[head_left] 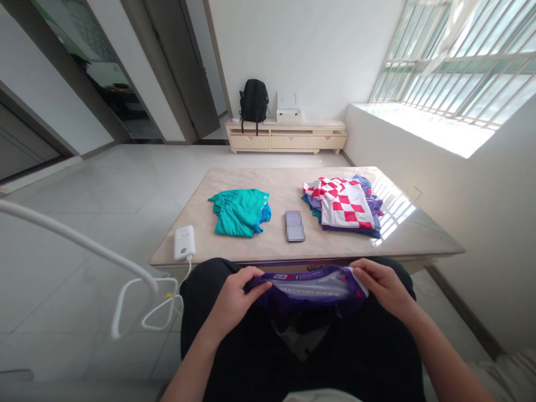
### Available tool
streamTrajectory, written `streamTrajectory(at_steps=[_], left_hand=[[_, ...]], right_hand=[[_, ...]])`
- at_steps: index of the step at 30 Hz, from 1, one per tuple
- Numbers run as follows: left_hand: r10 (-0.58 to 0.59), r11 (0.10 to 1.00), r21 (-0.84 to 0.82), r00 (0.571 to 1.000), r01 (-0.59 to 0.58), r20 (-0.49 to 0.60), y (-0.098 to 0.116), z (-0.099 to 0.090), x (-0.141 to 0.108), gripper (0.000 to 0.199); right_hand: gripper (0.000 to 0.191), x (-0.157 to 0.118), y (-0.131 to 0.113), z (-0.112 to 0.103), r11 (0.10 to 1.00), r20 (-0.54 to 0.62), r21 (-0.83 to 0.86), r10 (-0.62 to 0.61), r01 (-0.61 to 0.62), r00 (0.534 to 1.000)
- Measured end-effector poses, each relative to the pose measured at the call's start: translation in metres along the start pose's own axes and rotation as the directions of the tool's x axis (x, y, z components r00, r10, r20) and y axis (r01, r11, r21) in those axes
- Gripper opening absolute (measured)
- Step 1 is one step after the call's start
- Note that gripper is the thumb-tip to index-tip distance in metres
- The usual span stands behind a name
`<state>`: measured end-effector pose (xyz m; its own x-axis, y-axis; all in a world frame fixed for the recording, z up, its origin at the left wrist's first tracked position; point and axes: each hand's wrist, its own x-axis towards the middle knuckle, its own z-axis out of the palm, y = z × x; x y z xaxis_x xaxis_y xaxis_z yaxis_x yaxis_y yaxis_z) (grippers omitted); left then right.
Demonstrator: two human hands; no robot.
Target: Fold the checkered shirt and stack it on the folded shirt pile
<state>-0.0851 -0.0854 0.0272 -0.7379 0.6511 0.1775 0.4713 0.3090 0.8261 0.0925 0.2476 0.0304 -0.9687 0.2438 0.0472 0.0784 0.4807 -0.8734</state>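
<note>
Two bare hands hold a purple fabric garment with a white printed panel (pixel 307 287) stretched between them over the person's lap, just short of the near edge of the pale marble-look desk (pixel 268 248). The left hand (pixel 234 296) has its grip closed on the garment's left end, thumb on top and fingers curled under the cloth. The right hand (pixel 383 285) has its grip pinched shut on the right end, fingers folded over the hem. The garment hangs slightly slack between them, above black trousers (pixel 335 357).

On the desk, a small stack of grey cards (pixel 294 225) lies near the middle, toward the near edge. Left of it sits a folded teal garment with a blue one under it (pixel 239 212). Toward the far right corner rests a pile of folded clothes topped by a red-and-white checked shirt (pixel 343 205). A white power bank with a cable (pixel 185 242) lies at the near left corner, its cord dropping over the edge. Beyond the desk, a black backpack (pixel 253 103) stands on a low cream cabinet (pixel 287 139) against the far wall.
</note>
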Motion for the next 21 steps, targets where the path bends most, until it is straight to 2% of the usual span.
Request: streamTrajectory(at_steps=[3, 5, 6, 8, 11, 14, 18, 21], left_hand=[[-0.023, 0.998, -0.050, 0.999, 0.024, 0.027, 0.000, -0.004, 0.001, 0.023], [-0.014, 0.998, -0.064, 1.000, 0.015, 0.023, -0.001, -0.006, 0.001, 0.021], [-0.005, 0.998, -0.070, 1.000, 0.007, 0.023, -0.002, -0.007, 0.002, 0.020], [0.019, 0.996, -0.088, 1.000, -0.017, 0.025, -0.002, -0.007, 0.002, 0.018], [0.075, 0.988, -0.140, 0.997, -0.072, 0.017, -0.001, -0.006, 0.004, 0.017], [0.087, 0.983, -0.161, 0.996, -0.084, 0.010, -0.001, -0.005, 0.005, 0.017], [0.001, 0.999, -0.054, 1.000, -0.001, 0.009, -0.005, -0.004, 0.003, 0.021], [0.000, 1.000, -0.005, 0.999, 0.000, -0.038, -0.009, -0.002, 0.001, 0.024]], right_hand=[[0.041, 0.000, -0.002, -0.004, 0.997, 0.143, 0.076, -0.006, -0.005, 0.990], [0.051, 0.000, -0.007, -0.008, 0.997, 0.238, 0.074, -0.024, 0.007, 0.971], [0.054, 0.001, -0.009, -0.009, 0.998, 0.267, 0.059, -0.029, 0.014, 0.963], [0.046, 0.001, -0.013, -0.009, 0.999, 0.276, 0.009, -0.034, 0.032, 0.961], [0.028, 0.003, -0.012, -0.006, 0.998, 0.173, -0.056, -0.031, 0.041, 0.984], [0.034, 0.005, -0.005, -0.002, 0.995, 0.066, -0.090, -0.023, 0.029, 0.998], [0.045, 0.004, 0.000, 0.003, 0.986, -0.045, -0.156, -0.060, 0.052, 0.997], [0.051, 0.002, -0.001, 0.006, 0.980, -0.127, -0.178, -0.114, 0.091, 0.985]])
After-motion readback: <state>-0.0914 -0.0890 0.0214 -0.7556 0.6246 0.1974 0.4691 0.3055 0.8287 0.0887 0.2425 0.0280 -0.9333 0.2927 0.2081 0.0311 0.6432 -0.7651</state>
